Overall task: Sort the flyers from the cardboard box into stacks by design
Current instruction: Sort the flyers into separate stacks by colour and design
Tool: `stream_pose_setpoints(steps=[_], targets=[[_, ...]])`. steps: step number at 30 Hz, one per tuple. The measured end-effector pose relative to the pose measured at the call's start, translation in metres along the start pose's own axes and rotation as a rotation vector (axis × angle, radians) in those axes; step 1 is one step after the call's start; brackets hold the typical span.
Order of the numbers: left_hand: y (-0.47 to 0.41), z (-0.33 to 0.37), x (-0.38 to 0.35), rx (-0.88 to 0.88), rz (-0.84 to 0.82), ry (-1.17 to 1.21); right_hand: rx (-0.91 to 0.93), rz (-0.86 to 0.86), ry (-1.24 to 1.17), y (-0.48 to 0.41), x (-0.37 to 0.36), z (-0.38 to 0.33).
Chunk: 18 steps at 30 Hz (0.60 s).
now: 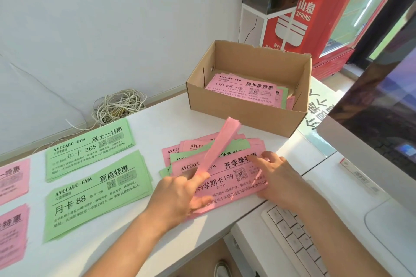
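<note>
Flyers half sorted on the worktop [157, 123], one pink sheet lifted.
Left hand [180, 195] pinching a pink flyer [217, 148], raised edge-on over the mixed pile [227, 183]; right hand [278, 179] released, fingers spread on that pile. Behind it, box [245, 109] with more flyers [243, 90] inside, pink on top. Leftward: far green stack [90, 148], near green stack [96, 193], far pink stack [12, 177], near pink stack [11, 234].
</note>
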<state>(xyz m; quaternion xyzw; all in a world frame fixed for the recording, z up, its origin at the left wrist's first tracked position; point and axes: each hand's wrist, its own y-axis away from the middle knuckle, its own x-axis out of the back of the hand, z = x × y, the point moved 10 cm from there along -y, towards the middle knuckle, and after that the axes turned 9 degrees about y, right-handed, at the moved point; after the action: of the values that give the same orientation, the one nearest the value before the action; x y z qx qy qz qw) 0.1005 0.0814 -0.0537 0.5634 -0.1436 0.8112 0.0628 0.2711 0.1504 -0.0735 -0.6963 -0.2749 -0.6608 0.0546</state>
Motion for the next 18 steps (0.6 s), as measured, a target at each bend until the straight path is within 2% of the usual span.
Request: stream_pose_setpoints(steps=[4, 8, 12, 16, 18], targets=[[0.0, 0.007, -0.013, -0.03, -0.134, -0.185, 0.005, 0.047, -0.189, 0.0, 0.007, 0.007], [-0.001, 0.004, -0.01, 0.105, -0.221, -0.046, -0.112, 0.134, -0.45, 0.002, 0.018, 0.023], [-0.003, -0.003, -0.003, 0.115, -0.106, 0.078, -0.17, 0.255, -0.486, 0.004, 0.027, 0.026], [0.001, -0.025, 0.007, 0.23, 0.059, 0.292, -0.307, 0.234, -0.637, 0.004, 0.017, 0.04], [0.004, -0.032, 0.01, 0.28, 0.084, 0.399, -0.346, 0.222, -0.627, 0.005, 0.012, 0.045]])
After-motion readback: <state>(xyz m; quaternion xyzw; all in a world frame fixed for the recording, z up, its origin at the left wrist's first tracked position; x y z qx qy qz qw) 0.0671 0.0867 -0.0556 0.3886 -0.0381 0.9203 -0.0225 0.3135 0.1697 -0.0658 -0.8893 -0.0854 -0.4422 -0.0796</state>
